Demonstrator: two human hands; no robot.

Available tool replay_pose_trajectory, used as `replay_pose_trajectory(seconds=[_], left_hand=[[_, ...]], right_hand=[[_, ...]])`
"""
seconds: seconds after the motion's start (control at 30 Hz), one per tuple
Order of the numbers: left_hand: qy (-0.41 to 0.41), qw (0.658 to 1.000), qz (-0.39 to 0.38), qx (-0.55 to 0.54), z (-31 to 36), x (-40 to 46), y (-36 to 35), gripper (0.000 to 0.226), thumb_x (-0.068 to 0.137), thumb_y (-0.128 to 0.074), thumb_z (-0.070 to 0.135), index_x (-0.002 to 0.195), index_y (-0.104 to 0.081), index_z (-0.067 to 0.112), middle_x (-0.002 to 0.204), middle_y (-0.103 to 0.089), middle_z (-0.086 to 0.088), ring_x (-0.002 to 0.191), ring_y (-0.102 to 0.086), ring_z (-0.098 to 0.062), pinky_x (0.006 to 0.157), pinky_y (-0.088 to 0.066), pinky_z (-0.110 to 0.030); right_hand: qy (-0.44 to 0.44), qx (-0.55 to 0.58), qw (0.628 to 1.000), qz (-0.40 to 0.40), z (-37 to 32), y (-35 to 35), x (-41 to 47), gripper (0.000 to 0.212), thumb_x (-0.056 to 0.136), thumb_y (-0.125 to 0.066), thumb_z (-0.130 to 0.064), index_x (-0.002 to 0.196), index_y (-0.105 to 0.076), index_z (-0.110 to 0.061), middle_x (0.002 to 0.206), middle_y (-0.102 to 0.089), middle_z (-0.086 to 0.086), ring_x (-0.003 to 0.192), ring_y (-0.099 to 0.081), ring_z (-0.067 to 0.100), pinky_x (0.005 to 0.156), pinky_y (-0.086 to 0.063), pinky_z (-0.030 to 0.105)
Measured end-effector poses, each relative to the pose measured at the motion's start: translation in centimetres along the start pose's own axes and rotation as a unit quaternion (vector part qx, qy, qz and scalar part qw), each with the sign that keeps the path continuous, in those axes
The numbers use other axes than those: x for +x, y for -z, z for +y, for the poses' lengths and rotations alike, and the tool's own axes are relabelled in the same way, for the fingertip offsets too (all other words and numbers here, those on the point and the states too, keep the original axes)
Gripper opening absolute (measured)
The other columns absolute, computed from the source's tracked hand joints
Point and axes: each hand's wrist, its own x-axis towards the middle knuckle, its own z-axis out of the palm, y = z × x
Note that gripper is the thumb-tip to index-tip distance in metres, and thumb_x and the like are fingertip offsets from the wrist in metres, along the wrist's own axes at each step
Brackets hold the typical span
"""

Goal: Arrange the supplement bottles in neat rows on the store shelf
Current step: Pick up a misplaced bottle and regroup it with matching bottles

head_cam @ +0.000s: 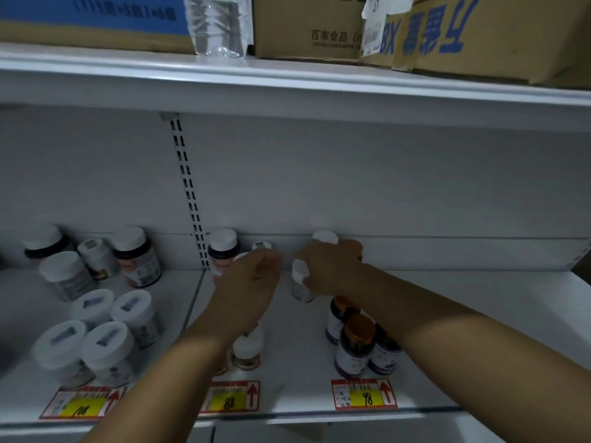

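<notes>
My right hand [329,270] grips a white-capped bottle [300,282], fingers curled around it, just right of the slotted upright [192,199] on the shelf [447,330]. My left hand [252,279] covers another bottle [240,258] nearer the upright; I cannot tell whether its fingers grasp it. Orange-capped bottles [356,343] stand right of the upright, toward the shelf's front edge; white-lidded jars [96,330] stand left of it.

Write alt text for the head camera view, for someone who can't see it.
Two bare arms reach into a white store shelf: the right hand grips a white-capped bottle, while the left hand reaches among bottles near the back wall. Orange-capped purple bottles stand below the right arm, white-lidded jars at left, and cardboard boxes above.
</notes>
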Motion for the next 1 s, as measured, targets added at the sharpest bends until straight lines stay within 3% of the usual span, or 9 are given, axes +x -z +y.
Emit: replay_pose_trajectory(seconds=[0.1,0.2,0.3,0.4,0.47,0.53,0.73,0.87,1.0], left_hand=[[0.006,1.0,0.014,0.011,-0.9,0.0,1.6,0.017,0.091,-0.049,0.022,0.089,-0.065,0.025,0.084,-0.064,0.006,0.066,-0.054,0.012,0.058,-0.038,-0.001],[0.031,0.999,0.006,0.032,-1.4,-0.3,2.4,0.019,0.091,-0.049,0.023,0.102,-0.063,0.028,0.096,-0.063,0.015,0.081,-0.055,0.013,0.064,-0.038,-0.002],[0.035,0.999,-0.021,0.011,-1.2,-1.0,2.8,0.023,0.084,-0.061,0.023,0.102,-0.059,0.036,0.099,-0.058,0.026,0.094,-0.056,0.004,0.066,-0.039,-0.001],[0.062,0.994,-0.076,-0.051,-0.5,-2.1,3.4,0.056,0.065,-0.076,0.038,0.114,-0.049,0.046,0.111,-0.05,0.033,0.097,-0.053,0.014,0.069,-0.042,-0.001],[0.079,0.988,-0.09,-0.093,0.0,-2.6,3.3,0.076,0.056,-0.082,0.038,0.122,-0.044,0.044,0.11,-0.054,0.031,0.093,-0.058,0.014,0.066,-0.046,-0.004],[0.07,0.989,-0.068,-0.109,0.5,-2.9,2.9,0.072,0.056,-0.085,0.026,0.117,-0.05,0.039,0.101,-0.063,0.022,0.084,-0.065,0.005,0.062,-0.049,-0.009],[0.073,0.991,-0.032,-0.108,1.7,-4.0,3.0,0.056,0.063,-0.081,0.015,0.105,-0.056,0.043,0.098,-0.071,0.009,0.084,-0.069,-0.01,0.067,-0.06,-0.034],[0.063,0.99,-0.003,-0.125,1.2,-4.9,4.5,0.045,0.065,-0.078,0.022,0.095,-0.06,0.048,0.096,-0.071,0.017,0.086,-0.068,-0.004,0.064,-0.055,-0.02],[0.048,0.994,-0.01,-0.102,-0.1,-5.1,7.1,0.049,0.062,-0.076,0.034,0.107,-0.057,0.041,0.105,-0.07,0.01,0.096,-0.066,-0.009,0.081,-0.057,-0.035]], right_hand=[[-0.014,-0.025,1.0,-0.007,-0.6,-0.6,1.1,0.028,0.08,-0.06,-0.018,0.108,-0.058,-0.011,0.108,-0.063,0.015,0.096,-0.06,0.032,0.051,-0.031,0.025],[0.0,0.005,1.0,-0.014,0.4,-0.4,1.4,0.023,0.082,-0.06,-0.019,0.104,-0.06,-0.011,0.098,-0.061,0.007,0.085,-0.053,0.022,0.053,-0.034,0.026],[0.041,0.161,0.986,-0.027,1.2,0.9,1.2,0.025,0.079,-0.068,-0.028,0.098,-0.063,-0.013,0.093,-0.056,-0.002,0.091,-0.051,0.017,0.075,-0.045,0.028],[0.023,0.394,0.919,-0.017,0.8,4.0,-0.2,0.03,0.075,-0.07,-0.04,0.102,-0.067,-0.029,0.092,-0.061,-0.015,0.078,-0.059,0.0,0.056,-0.042,0.008],[0.056,0.516,0.853,-0.054,0.5,5.3,-1.3,0.006,0.077,-0.068,-0.038,0.081,-0.072,-0.04,0.077,-0.07,-0.019,0.066,-0.063,-0.005,0.051,-0.046,0.01],[0.084,0.569,0.814,-0.08,0.1,6.0,-2.2,0.004,0.074,-0.07,-0.039,0.075,-0.074,-0.039,0.074,-0.073,-0.018,0.067,-0.066,-0.001,0.057,-0.052,0.015],[0.092,0.581,0.804,-0.084,-1.2,6.7,-2.8,0.048,0.056,-0.067,-0.055,0.085,-0.072,-0.017,0.062,-0.07,-0.011,0.056,-0.064,0.003,0.049,-0.049,0.016],[0.122,0.601,0.784,-0.101,-2.5,6.7,-2.1,0.025,0.067,-0.069,-0.044,0.084,-0.074,-0.026,0.082,-0.075,-0.007,0.076,-0.07,0.008,0.06,-0.056,0.022],[0.11,0.625,0.768,-0.09,-5.2,6.4,-1.3,0.026,0.078,-0.066,-0.022,0.104,-0.07,-0.019,0.107,-0.069,0.007,0.096,-0.067,0.02,0.077,-0.058,0.037]])
